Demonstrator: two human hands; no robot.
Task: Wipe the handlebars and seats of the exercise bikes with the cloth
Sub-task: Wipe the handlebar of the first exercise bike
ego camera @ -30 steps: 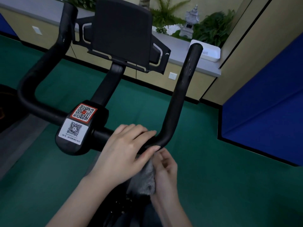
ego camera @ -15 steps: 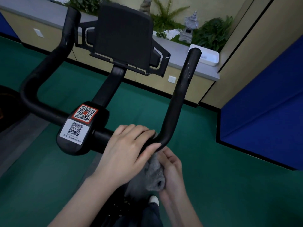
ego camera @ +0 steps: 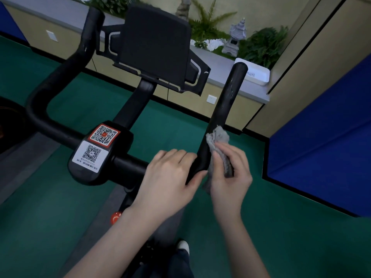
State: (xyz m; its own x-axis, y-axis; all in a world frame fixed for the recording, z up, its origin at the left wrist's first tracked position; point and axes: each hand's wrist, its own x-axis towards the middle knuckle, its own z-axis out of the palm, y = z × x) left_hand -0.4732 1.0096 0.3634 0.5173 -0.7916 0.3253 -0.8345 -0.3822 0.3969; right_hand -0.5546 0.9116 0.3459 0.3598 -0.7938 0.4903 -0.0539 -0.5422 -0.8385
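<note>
Two hands work at the right-side bend of the black handlebar [ego camera: 226,105]. The left hand [ego camera: 170,177] grips the bar at the bend, fingers curled over the top and thumb beneath. The right hand [ego camera: 230,177] pinches the grey cloth [ego camera: 217,137] and presses it against the outer face of the rising bar, just above the bend.
</note>
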